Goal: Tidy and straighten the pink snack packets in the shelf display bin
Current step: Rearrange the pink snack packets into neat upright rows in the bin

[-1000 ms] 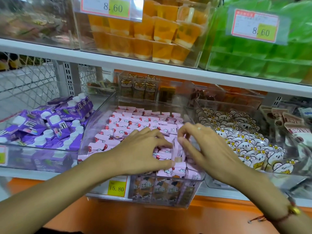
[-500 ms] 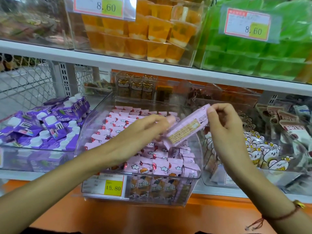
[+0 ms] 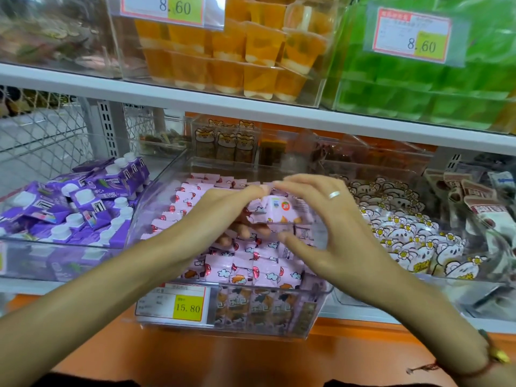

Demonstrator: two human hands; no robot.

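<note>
Head view, step in hand: one pink packet (image 3: pixel 279 209) is held up over the middle of the clear bin (image 3: pixel 312 317), apparently being turned to face the right way before it goes back into a row.
Head view, left hand (image 3: pixel 223 219): reaches in from the left, fingers curled under and against the packet's left end, so it holds that end.
Head view, right hand (image 3: pixel 329 227): arches over the packet from the right, fingertips on its top edge and thumb spread below; it seems to pinch the right end, though the contact point is partly hidden. A ring sits on one finger.
Head view, where the packets are: the pink snack packets (image 3: pixel 251 272) fill the bin; the front rows stand fairly square, while those under the hands lie tilted and overlapping.
Head view, next move, as I judge it: lower the held packet flat into a gap, aligned with its neighbours, then press the loose ones level.
Head view, materials: the packets are small glossy film pillows with crimped ends, printed with clouds and red marks; likely light and slippery, prone to sliding. The bin is rigid transparent plastic with a sloped front and a yellow price tag (image 3: pixel 187 307).
Head view, neighbours: purple cartons with white caps (image 3: pixel 83 208) lie in the left bin, white flower-print packets (image 3: pixel 405 236) in the right, orange jelly cups (image 3: pixel 237 51) on the shelf above.
</note>
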